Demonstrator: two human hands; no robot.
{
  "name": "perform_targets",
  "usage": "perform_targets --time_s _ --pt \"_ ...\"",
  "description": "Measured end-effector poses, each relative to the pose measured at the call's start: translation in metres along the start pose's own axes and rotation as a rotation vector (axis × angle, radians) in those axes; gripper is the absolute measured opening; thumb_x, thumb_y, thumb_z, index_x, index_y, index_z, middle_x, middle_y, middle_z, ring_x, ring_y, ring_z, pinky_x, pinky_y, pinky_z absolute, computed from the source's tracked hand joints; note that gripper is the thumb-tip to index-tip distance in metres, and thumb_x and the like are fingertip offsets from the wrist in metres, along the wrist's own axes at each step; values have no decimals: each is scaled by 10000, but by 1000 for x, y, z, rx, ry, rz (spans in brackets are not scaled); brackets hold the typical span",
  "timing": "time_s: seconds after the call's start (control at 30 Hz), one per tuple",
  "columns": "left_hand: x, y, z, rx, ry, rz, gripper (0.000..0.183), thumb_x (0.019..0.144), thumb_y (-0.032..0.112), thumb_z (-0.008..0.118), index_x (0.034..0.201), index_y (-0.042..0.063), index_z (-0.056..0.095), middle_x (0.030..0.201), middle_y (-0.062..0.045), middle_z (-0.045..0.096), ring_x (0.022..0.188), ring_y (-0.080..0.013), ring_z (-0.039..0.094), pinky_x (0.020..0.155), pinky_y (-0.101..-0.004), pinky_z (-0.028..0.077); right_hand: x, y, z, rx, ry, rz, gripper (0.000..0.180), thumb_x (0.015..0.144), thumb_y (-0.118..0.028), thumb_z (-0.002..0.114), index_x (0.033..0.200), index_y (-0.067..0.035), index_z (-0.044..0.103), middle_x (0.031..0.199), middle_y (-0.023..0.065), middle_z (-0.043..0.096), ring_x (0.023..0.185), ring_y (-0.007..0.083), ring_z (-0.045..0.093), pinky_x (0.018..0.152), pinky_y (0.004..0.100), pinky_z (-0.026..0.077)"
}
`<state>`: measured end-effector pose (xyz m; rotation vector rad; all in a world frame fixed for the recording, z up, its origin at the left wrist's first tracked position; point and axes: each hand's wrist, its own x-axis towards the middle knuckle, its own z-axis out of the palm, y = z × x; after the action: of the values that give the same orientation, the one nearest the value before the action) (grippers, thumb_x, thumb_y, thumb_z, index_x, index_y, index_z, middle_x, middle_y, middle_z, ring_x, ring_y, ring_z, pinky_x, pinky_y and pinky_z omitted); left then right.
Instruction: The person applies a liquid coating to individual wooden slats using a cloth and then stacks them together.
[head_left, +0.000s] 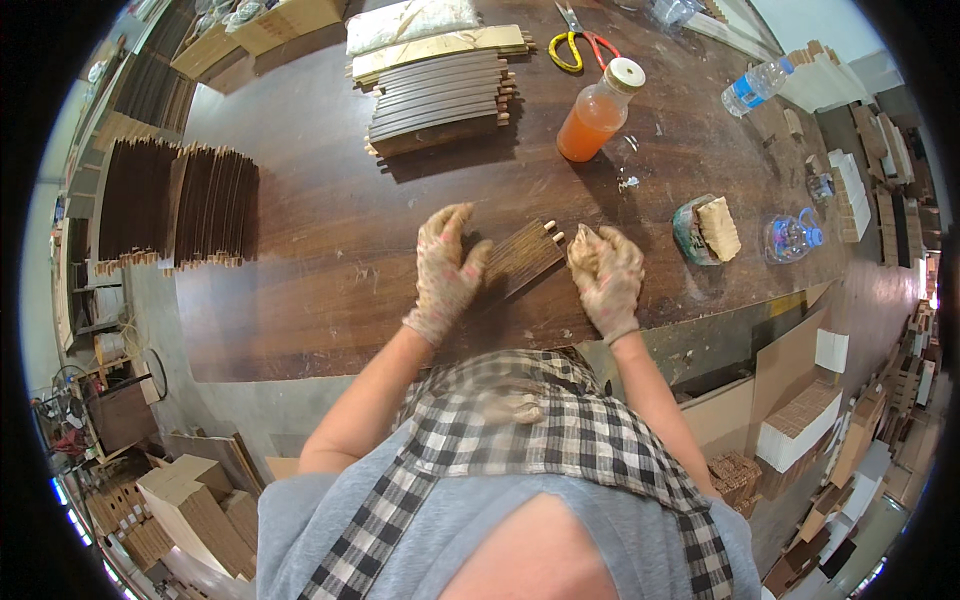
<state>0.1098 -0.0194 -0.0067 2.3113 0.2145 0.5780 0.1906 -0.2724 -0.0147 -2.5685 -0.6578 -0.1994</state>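
A mottled work glove covers my left hand (448, 274). Its thumb lies at the left end of a short dark wood-grain board (525, 256), the other fingers spread apart from it; whether it grips the board is unclear. Two pale dowels (553, 231) stick out of the board's right end, which points up and to the right. Just beyond them is my right hand (611, 281), also gloved, with its fingers curled around what looks like a crumpled tan rag (586, 246). A small gap separates that rag from the dowels.
Stacked dowelled boards (439, 105) lie at the back, with more rows (176, 202) at left. A bottle of orange liquid (592, 120) and scissors (576, 41) stand beyond my hands. Rightward are a green tub (691, 236) with a tan block (718, 229), a plastic jug (791, 238) and a water bottle (754, 88).
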Motion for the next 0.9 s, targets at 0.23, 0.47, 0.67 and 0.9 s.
perform_targets --time_s 0.23,0.47,0.67,0.9 --pt "96 16 50 -461 -196 -9 1152 717 225 942 1621 85 242 1559 -132 391 1391 -278 448 1140 -421 409 9 56 -5 1254 4 406 338 977 -15 607 1309 -19 545 1238 72 617 1113 169 626 1017 328 552" --pt "177 10 141 -540 -248 49 1046 679 180 952 1524 19 357 1444 -158 482 1310 -272 520 1139 -401 411 99 5 -94 1333 364 210 243 1033 -129 621 1260 -44 640 1237 54 676 1093 150 659 967 287 542" --pt "160 41 83 -224 -315 244 850 625 180 912 1372 30 536 1239 -167 599 1178 -343 586 1053 -437 471 124 19 -130 1394 479 282 233 1064 -167 573 1254 -45 631 1193 34 679 1039 123 662 896 279 554" --pt "156 66 19 216 -373 376 796 631 130 864 1368 135 561 1212 -94 643 1133 -325 575 960 -475 444 112 -3 -74 1320 374 396 293 1074 -223 563 1275 -19 624 1210 15 643 1065 106 611 918 280 521"
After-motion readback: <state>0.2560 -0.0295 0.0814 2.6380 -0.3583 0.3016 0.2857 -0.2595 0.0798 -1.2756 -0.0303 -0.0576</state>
